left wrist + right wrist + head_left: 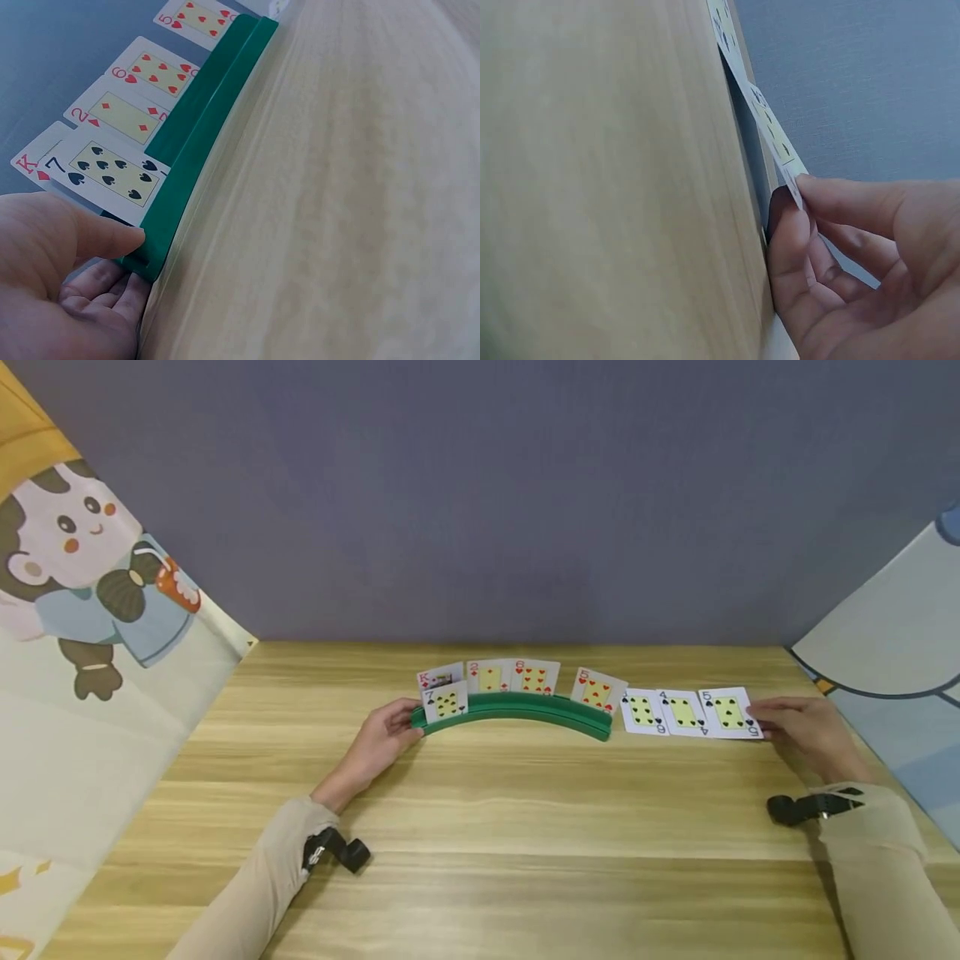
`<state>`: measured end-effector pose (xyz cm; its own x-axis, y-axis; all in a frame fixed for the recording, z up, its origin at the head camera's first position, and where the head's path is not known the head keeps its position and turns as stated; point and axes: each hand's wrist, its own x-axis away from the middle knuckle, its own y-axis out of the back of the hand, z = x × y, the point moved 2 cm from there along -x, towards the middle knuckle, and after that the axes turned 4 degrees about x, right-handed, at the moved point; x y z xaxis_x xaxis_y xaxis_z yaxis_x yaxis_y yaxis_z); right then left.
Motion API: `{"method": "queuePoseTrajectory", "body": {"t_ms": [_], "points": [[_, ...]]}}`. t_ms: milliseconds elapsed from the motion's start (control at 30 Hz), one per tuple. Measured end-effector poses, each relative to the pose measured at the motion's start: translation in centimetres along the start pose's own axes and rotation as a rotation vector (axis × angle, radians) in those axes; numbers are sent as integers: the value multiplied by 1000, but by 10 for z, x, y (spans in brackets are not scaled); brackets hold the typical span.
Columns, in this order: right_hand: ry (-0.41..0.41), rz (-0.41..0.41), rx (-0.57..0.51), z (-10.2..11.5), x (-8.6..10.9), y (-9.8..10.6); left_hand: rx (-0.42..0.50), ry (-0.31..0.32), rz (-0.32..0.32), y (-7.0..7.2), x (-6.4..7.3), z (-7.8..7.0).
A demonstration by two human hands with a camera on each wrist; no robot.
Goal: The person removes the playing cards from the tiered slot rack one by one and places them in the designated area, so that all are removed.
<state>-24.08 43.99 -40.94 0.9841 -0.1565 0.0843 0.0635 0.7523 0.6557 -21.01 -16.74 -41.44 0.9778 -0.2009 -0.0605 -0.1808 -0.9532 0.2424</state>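
My left hand (381,739) grips the left end of a curved green card holder (517,706), thumb on one side and fingers curled at the other. Standing in its slots are a seven of spades (109,171) in front of a king of diamonds (441,677), a two of diamonds (489,677), a six of hearts (535,677) and, apart at the right, a five of hearts (597,690). My right hand (813,735) pinches the right edge of a five of spades (726,712) between thumb and fingers, that edge tilted up off the table in the right wrist view.
A four of spades (682,713) and a six of spades (642,712) lie edge to edge between the five of spades and the holder's right end. Behind the wooden table (525,827) rises a grey-blue panel (517,510). Printed cartoon panels flank both sides.
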Motion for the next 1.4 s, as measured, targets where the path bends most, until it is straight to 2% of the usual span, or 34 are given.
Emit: {"method": "queuePoseTrajectory", "body": {"t_ms": [167, 300, 533, 667, 833, 1200, 1400], "points": [[-10, 13, -46, 4, 1, -1, -8, 11, -2, 1, 3, 0], [-15, 10, -39, 4, 2, 0, -10, -2, -4, 0, 2, -1], [22, 18, -18, 2, 1, 0, -12, -2, -2, 1, 2, -2], [35, -11, 2, 4, 0, 0, -10, 10, -4, 1, 1, -1], [38, -43, -39, 6, -1, 0, -5, 18, -3, 1, 0, 0], [26, -49, -7, 7, 0, 1, 2, 6, 4, 1, -1, 0], [52, -64, -12, 9, 1, 2, 1, -3, -2, 1, -1, 0]]}}
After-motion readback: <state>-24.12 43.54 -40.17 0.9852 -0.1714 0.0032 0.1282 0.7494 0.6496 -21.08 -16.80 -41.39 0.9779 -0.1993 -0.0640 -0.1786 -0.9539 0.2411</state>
